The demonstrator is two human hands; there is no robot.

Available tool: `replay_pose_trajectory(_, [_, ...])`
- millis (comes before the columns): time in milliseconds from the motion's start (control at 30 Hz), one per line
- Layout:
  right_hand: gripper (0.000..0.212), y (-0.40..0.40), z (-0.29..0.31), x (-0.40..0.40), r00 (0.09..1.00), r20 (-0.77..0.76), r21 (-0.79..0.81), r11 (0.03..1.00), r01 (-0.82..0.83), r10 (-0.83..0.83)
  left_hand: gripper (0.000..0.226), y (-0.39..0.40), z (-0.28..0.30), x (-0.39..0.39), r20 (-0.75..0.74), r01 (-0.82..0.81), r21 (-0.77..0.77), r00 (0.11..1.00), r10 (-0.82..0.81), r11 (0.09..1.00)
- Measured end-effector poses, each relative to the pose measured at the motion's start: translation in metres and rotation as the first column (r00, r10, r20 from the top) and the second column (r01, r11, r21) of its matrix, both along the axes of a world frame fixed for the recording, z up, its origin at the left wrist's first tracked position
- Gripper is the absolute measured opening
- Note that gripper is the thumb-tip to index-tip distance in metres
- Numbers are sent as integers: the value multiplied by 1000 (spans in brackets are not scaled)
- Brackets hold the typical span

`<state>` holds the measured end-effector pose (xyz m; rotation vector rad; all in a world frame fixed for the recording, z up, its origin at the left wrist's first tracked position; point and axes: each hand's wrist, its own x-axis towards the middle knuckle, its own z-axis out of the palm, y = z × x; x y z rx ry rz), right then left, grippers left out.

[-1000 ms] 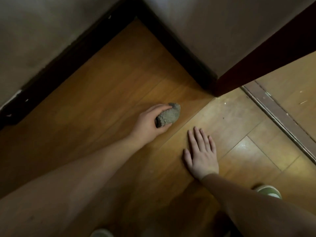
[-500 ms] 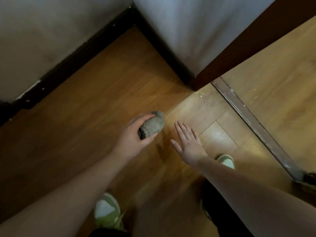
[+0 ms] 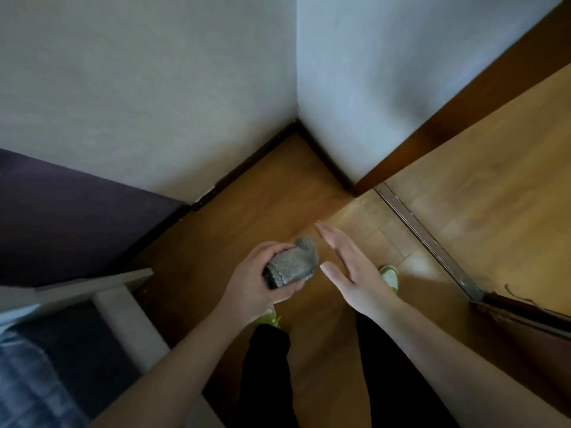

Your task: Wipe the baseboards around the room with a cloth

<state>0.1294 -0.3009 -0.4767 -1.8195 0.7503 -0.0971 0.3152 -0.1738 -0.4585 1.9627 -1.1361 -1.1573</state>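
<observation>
Grey and nubbly, the cloth (image 3: pixel 292 262) sits bunched in my left hand (image 3: pixel 262 285), fingers and thumb curled snugly round it so only one folded end pokes out. My right hand (image 3: pixel 349 267) hangs just beside that end, flat and spread, gripping nothing, not quite touching the fabric as far as I can tell. Both hands are up off the wooden floor (image 3: pixel 265 196), well short of the corner where the two dark baseboard runs meet. The left run of baseboard (image 3: pixel 244 169) leads from that corner down to a dark purple panel (image 3: pixel 77 217); the right run (image 3: pixel 327 159) leads from the corner to a brown door frame (image 3: pixel 463 106).

I'm standing, green shoes visible beneath my hands, so I judge I'm between stretches. To wipe well from here, I should refold the cloth for a fresh face, crouch close to the corner, press firmly along the top edge of the board, and work outward in one direction so dust isn't pushed back into the corner.
</observation>
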Motion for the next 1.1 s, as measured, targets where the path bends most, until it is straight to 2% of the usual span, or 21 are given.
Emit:
replay_pose_trajectory(100, [59, 7, 74, 11, 996, 87, 181, 983, 16, -33, 58, 1, 67, 7, 22, -38, -27, 999, 39, 999])
replay_pose_trajectory(167, [64, 11, 116, 17, 993, 119, 235, 972, -16, -12, 61, 3, 107, 12, 32, -37, -60, 999, 39, 998])
replay_pose_trajectory(267, [74, 9, 170, 22, 987, 151, 209, 974, -83, 52, 66, 8, 161, 14, 30, -52, -135, 998, 57, 989])
replay_pose_trajectory(433, [71, -7, 244, 32, 965, 111, 127, 960, -249, 236, 75, 22, 226, 18, 44, -27, -286, 998, 41, 958])
replay_pose_trajectory(533, [73, -11, 271, 39, 956, 90, 59, 957, -285, 279, 76, 31, 249, 23, 87, 13, -340, 996, 18, 940])
replay_pose_trajectory(633, [63, -1, 289, 49, 965, 80, -52, 968, -245, 248, 75, 41, 259, 30, 99, 18, -389, 995, 22, 921])
replay_pose_trajectory(767, [61, 26, 308, 62, 990, 55, -205, 972, -112, 126, 71, 55, 268, 46, 173, 62, -429, 985, 15, 901])
replay_pose_trajectory(933, [50, 69, 324, 66, 996, 79, -437, 898, 61, -29, 65, 67, 271, 67, 260, 136, -453, 965, -15, 881])
replay_pose_trajectory(1033, [43, 85, 334, 61, 988, 130, -516, 845, 140, -85, 67, 66, 278, 69, 313, 192, -484, 949, -37, 854])
replay_pose_trajectory(1100, [43, 93, 345, 53, 982, 136, -486, 854, 184, -134, 69, 63, 286, 64, 316, 229, -512, 946, -66, 828])
